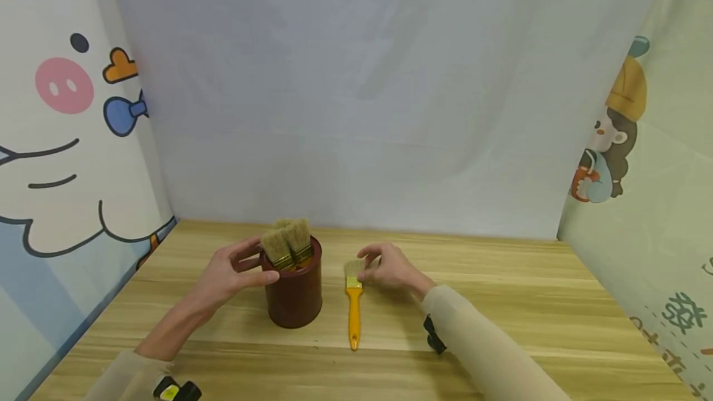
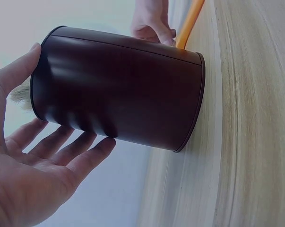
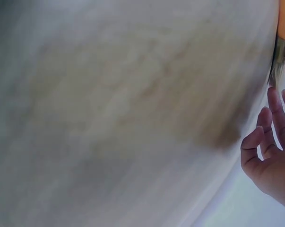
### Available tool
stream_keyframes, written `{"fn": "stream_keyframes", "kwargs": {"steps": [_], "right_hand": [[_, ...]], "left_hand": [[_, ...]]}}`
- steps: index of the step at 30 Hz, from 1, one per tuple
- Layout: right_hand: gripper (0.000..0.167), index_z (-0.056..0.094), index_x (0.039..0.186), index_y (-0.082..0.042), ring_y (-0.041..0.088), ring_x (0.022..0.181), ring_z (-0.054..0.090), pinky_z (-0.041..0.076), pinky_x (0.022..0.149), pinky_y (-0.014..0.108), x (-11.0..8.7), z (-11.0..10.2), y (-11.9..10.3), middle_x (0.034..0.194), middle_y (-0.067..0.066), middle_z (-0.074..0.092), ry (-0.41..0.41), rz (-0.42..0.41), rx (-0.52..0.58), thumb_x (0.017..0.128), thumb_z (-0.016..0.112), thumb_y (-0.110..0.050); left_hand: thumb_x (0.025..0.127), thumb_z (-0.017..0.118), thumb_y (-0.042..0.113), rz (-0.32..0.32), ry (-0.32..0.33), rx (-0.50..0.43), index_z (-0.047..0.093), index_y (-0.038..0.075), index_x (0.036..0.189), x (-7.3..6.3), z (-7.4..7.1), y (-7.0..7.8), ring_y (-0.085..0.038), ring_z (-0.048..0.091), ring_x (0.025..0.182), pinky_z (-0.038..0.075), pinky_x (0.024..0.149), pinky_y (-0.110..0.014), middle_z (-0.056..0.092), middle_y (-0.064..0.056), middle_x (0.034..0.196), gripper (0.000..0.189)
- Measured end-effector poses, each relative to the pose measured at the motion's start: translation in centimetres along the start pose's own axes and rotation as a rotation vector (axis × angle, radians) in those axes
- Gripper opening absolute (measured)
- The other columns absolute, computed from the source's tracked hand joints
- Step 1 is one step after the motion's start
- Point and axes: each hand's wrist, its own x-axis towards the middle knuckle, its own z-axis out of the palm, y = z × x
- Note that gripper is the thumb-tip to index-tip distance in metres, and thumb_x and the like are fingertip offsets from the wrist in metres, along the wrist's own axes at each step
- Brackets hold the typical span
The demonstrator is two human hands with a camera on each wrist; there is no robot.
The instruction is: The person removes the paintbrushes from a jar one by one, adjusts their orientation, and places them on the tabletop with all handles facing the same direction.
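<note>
The loose paintbrush lies flat on the worktop, just right of the dark brown cylindrical holder, its bristles pointing away from you and its orange handle toward you. Your right hand is at the bristle end, thumb and index finger apart and fingers loosely bent; you do not appear to grip the brush, and whether a fingertip touches it you cannot tell.

Expect the brush to be light and hard to break. The handle looks stiff, smooth and perhaps a little slick; the bristles should give and splay under pressure, so a pinch there would likely feel loose. Your firmest hold is probably across the metal ferrule or the neck just below it, thumb and fingers on the two narrow edges.

Your left hand holds the holder, thumb at its rim and fingers against its side. It stands upright with brushes in it, bristles up. Its smooth, glossy wall could slide under a light touch, and it may be top-heavy, so steady it low rather than at the rim.
</note>
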Motion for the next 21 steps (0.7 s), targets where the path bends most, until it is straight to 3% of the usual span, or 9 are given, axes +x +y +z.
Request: {"fn": "stream_keyframes", "kwargs": {"steps": [6,9,15,21], "right_hand": [[0.04,0.074,0.124,-0.003,0.018,0.079,0.056,0.049,0.074,0.034,-0.3,-0.7,-0.3,0.117,0.015,0.07,0.045,0.01,-0.074,0.087,0.088,-0.012],[0.038,0.074,0.124,-0.003,0.018,0.078,0.054,0.047,0.071,0.033,-0.5,-1.2,-0.5,0.122,0.018,0.068,0.06,0.005,-0.074,0.089,0.087,-0.013],[0.036,0.072,0.125,0.001,0.015,0.067,0.046,0.041,0.062,0.03,-0.7,-2.4,-1.4,0.121,0.024,0.068,0.065,-0.068,-0.067,0.093,0.082,-0.011],[0.033,0.074,0.125,-0.004,0.012,0.06,0.043,0.039,0.056,0.027,-1.1,-3.3,-3.0,0.115,0.015,0.07,0.064,-0.138,-0.07,0.094,0.082,-0.014]], "left_hand": [[0.096,0.079,0.013,0.003,-0.002,0.003,0.039,0.003,0.163,0.0,0.0,-0.1,-0.049,0.047,0.142,0.056,0.099,-0.039,0.04,-0.029,0.16,0.079],[0.096,0.079,0.014,0.005,-0.002,0.011,0.039,0.003,0.163,0.0,0.1,-0.1,-0.049,0.047,0.141,0.056,0.099,-0.038,0.041,-0.029,0.159,0.079],[0.096,0.079,0.014,0.001,0.001,0.014,0.039,0.004,0.163,0.0,0.1,0.0,-0.048,0.047,0.141,0.056,0.1,-0.039,0.04,-0.029,0.16,0.078],[0.095,0.079,0.013,0.001,0.007,0.009,0.038,0.002,0.163,0.0,0.1,-0.1,-0.048,0.048,0.14,0.056,0.098,-0.036,0.04,-0.03,0.159,0.08]]}}
